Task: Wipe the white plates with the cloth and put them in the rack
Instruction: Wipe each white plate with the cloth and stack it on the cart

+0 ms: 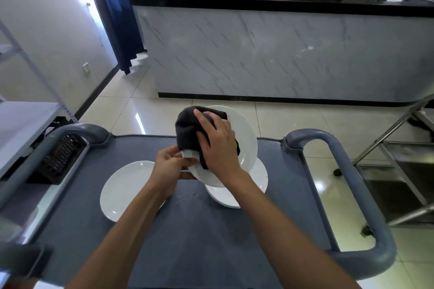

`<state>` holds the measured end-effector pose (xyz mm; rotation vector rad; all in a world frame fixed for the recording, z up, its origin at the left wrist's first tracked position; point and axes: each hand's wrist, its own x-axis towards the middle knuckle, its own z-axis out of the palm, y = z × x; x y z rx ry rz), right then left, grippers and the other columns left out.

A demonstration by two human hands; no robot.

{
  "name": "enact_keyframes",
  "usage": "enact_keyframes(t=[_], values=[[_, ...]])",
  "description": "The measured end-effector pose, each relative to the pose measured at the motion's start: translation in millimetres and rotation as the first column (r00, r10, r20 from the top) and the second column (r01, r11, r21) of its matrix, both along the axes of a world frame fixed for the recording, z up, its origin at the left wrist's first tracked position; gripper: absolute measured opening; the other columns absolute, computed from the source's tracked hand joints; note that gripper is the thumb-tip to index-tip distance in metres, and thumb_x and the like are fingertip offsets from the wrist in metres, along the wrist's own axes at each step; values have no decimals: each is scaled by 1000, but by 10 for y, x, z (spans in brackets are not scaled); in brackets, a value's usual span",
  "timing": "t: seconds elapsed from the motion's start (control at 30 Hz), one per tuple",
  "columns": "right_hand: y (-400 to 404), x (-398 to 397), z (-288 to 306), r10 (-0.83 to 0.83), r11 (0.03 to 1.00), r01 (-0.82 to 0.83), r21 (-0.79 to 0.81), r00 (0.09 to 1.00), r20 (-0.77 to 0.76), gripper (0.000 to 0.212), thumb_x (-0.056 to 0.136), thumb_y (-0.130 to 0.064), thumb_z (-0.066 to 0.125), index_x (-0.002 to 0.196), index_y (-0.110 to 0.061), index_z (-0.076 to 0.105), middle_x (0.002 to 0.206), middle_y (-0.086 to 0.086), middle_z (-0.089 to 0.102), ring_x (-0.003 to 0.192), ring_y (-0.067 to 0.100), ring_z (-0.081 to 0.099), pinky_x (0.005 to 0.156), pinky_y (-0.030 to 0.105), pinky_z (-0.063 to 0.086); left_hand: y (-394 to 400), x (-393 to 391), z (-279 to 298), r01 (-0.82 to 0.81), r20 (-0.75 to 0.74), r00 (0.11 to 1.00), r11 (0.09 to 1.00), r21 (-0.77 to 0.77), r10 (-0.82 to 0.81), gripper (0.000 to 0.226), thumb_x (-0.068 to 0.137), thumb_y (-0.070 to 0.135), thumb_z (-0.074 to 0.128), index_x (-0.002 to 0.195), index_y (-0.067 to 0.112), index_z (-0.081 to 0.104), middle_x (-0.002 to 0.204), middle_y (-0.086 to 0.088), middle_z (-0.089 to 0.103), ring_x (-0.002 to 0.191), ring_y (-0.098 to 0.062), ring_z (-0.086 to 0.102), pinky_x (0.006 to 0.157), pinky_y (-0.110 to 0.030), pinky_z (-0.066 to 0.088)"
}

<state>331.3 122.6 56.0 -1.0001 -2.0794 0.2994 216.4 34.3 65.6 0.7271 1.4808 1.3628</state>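
Note:
Above the grey cart top [202, 230] I hold a white plate [244, 138] tilted up. My left hand [169, 166] pinches its near rim. A dark grey cloth [187, 131] lies bunched on the plate's face, and my right hand [216, 145] presses on it with fingers spread and curled over it. A second white plate [258, 178] lies on the cart just under the held one. A third white plate [124, 190] lies flat on the cart to the left.
The cart has grey loop handles at left [77, 131] and right [347, 171]. A black slatted rack [58, 159] sits at the cart's left side. A metal shelf frame [399, 171] stands to the right, a marble-fronted counter [281, 54] beyond.

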Motion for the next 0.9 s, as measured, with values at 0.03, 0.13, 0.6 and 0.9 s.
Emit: enact_keyframes(t=[0.03, 0.13, 0.6, 0.9], values=[[-34, -2, -24, 9, 1000, -9, -6, 1000, -6, 49, 101, -31, 40, 149, -27, 47, 141, 5, 54, 120, 27, 51, 95, 47, 48, 1, 0, -2, -9, -3, 1000, 1000, 6, 9, 29, 88, -14, 58, 108, 2, 70, 98, -17, 76, 85, -41, 73, 69, -53, 61], [-122, 10, -98, 35, 999, -35, -34, 999, -14, 48, 101, -30, 41, 148, -27, 49, 140, 4, 54, 119, 26, 50, 94, 46, 48, -21, 6, -17, -23, -1, 1000, 1000, 19, 23, 27, 87, -16, 56, 105, -1, 70, 96, -21, 74, 84, -43, 73, 69, -55, 61], [316, 25, 93, -109, 994, 110, 23, 994, -26, 45, 102, -26, 49, 148, -26, 50, 139, 6, 55, 119, 29, 49, 93, 48, 47, -46, -28, -2, 21, 42, 999, 1000, 13, -21, 38, 83, -17, 58, 113, 3, 72, 100, -18, 75, 80, -38, 71, 64, -46, 60], [552, 362, -7, -210, 977, 211, -19, 977, 34, 48, 99, -22, 58, 146, -25, 53, 135, 6, 57, 113, 33, 52, 83, 50, 49, -92, -49, 5, -118, 129, 985, 993, 27, 114, 40, 86, -16, 54, 109, 11, 72, 95, -10, 77, 74, -29, 71, 62, -41, 61]])
